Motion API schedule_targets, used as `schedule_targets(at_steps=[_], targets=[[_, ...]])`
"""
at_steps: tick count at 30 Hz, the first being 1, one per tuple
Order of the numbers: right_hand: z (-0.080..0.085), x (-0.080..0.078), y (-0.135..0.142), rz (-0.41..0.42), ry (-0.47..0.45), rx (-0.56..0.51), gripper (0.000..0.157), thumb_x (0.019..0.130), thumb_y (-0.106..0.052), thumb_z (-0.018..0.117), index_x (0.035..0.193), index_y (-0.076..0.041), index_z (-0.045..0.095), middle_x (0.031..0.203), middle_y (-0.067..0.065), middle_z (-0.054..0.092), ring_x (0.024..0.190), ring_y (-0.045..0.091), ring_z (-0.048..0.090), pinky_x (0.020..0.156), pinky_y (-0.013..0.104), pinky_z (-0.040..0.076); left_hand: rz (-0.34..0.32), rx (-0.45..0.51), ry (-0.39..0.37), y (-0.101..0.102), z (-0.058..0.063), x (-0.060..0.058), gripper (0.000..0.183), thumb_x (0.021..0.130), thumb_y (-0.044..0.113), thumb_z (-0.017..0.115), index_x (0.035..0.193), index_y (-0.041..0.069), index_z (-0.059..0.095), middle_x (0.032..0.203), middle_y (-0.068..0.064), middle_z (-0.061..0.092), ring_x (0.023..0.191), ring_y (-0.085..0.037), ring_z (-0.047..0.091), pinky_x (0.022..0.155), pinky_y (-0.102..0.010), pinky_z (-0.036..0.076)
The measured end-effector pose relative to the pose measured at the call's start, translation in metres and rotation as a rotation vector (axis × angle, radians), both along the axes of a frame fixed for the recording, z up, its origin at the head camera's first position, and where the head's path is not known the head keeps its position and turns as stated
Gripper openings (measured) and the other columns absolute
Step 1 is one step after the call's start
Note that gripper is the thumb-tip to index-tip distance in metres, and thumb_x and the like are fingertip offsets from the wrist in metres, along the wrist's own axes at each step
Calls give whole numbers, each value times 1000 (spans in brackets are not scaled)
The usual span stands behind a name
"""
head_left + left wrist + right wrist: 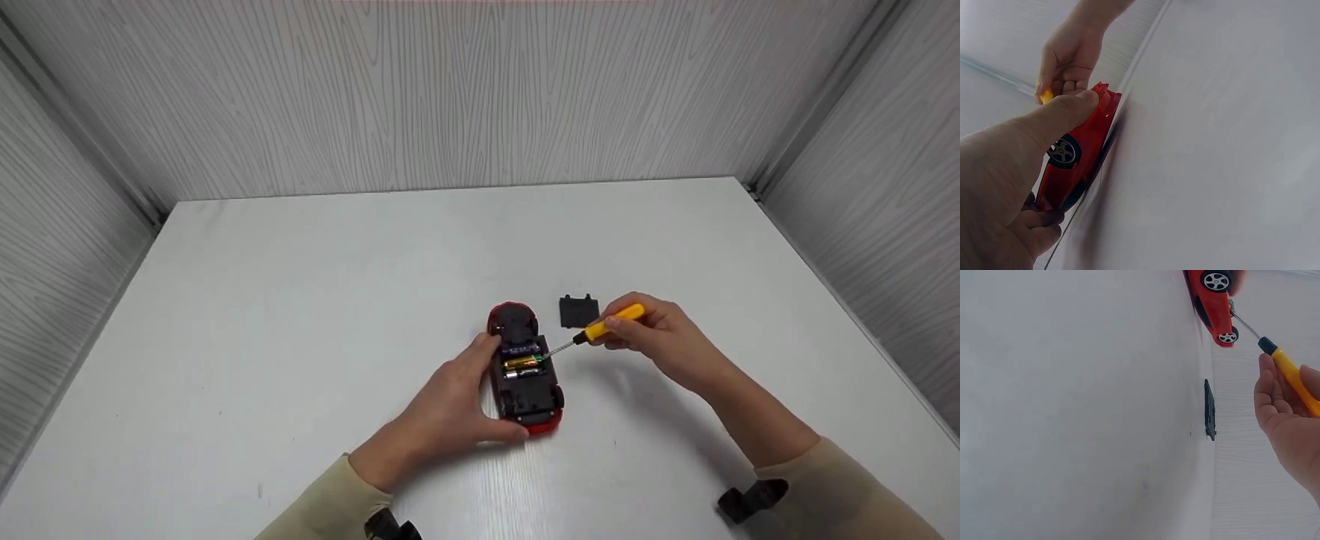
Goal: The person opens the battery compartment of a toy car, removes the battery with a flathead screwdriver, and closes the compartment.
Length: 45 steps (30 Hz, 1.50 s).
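A red toy car (531, 397) lies upside down on the table, its black underside facing up. Several batteries sit in its uncovered compartment, among them a gold one (519, 363) and a dark blue one (517, 349). My left hand (450, 401) grips the car by its ends, thumb at the near end and fingers along the left side. Between thumb and fingers, my right hand (660, 334) holds a yellow-handled screwdriver (616, 321). Its tip reaches the right end of the gold battery. In the right wrist view the screwdriver's shaft (1246, 324) meets the car's compartment edge.
A black battery cover (578, 311) lies on the white table (337, 300), right of the car and close beyond the right hand. Grey wood-grain panels (480, 97) enclose the table at the back and both sides. Each wrist carries a black camera mount (754, 501).
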State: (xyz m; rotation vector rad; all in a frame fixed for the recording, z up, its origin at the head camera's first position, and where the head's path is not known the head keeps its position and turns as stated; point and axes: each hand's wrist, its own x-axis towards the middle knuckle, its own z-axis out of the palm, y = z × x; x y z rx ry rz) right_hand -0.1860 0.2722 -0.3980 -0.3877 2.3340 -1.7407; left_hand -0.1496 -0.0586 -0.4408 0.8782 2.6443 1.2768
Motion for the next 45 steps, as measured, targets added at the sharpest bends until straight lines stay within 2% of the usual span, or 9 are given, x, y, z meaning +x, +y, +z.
schedule_targets(at_steps=[4, 10, 19, 26, 33, 37, 42, 45], targets=[[-4, -1, 1, -2, -36, -30, 29, 107, -24, 66, 123, 1, 64, 123, 23, 66, 113, 44, 70, 97, 36, 59, 2, -4, -3, -1, -1, 0, 121, 70, 44, 99, 163, 4, 34, 159, -1, 46, 138, -18, 52, 119, -40, 40], [-8, -1, 2, 8, -96, -95, 30, 108, -19, 64, 125, 5, 60, 124, 23, 64, 113, 33, 72, 100, 37, 58, -7, 12, 10, 0, -2, -1, 119, 69, 43, 100, 163, 6, 36, 154, 4, 48, 133, -14, 54, 118, -39, 42], [-9, -1, 4, 0, -152, -88, 33, 108, -23, 64, 128, 3, 60, 128, 24, 62, 117, 33, 71, 101, 36, 57, -9, 10, 16, -1, -2, 0, 119, 70, 44, 99, 163, 5, 36, 156, 2, 47, 136, -15, 52, 119, -40, 41], [-9, -1, 4, 2, -140, -87, 35, 108, -24, 64, 130, 3, 59, 129, 24, 62, 117, 33, 71, 101, 36, 56, 1, 8, 16, -1, -3, -1, 119, 70, 44, 99, 163, 5, 36, 157, 1, 46, 139, -14, 51, 120, -38, 39], [-5, 1, 0, -10, -86, -84, 33, 108, -23, 65, 128, 3, 61, 126, 24, 64, 114, 35, 72, 99, 37, 58, 17, -8, 10, -1, -4, 1, 121, 70, 46, 98, 164, 3, 34, 163, -2, 43, 145, -17, 46, 122, -39, 36], [3, 3, 0, -18, -15, -92, 29, 108, -18, 65, 125, 5, 63, 123, 23, 66, 110, 34, 73, 98, 38, 59, 16, 5, 38, 0, -2, 1, 118, 69, 45, 99, 161, 4, 38, 156, 0, 48, 137, -13, 51, 119, -37, 40], [17, 7, -1, -11, 92, -21, 20, 107, -14, 65, 119, 2, 67, 117, 20, 69, 102, 35, 73, 94, 35, 61, 15, 10, 49, 1, 0, 1, 115, 68, 43, 99, 160, 5, 40, 151, 2, 50, 132, -12, 54, 117, -37, 42], [23, 11, -5, 13, 136, 30, 16, 106, -12, 66, 116, 0, 69, 113, 19, 71, 98, 36, 73, 91, 34, 61, 18, 1, 47, 2, -1, 1, 118, 69, 45, 99, 161, 4, 38, 156, 0, 48, 136, -13, 52, 119, -37, 41]])
